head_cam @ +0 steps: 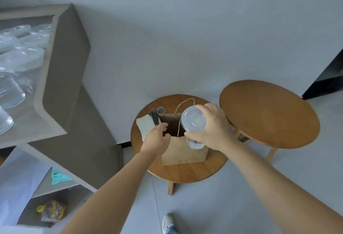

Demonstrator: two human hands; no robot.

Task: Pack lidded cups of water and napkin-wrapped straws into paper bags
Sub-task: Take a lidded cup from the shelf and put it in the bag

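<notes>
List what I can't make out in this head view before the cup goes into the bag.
All head view.
- Inside of the paper bag: dark, partly covered by the left hand and the cup; contents unknown.
- Water level in the cup: the right hand wraps round it.
- The clear cups at far left: blurred, cut by the frame edge; count unknown.
- The small round thing behind the straws: too small to identify.

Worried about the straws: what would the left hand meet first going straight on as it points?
Probably the paper bag, whose rim the left hand holds; the straws lie off that line, though depth is unclear.
</notes>
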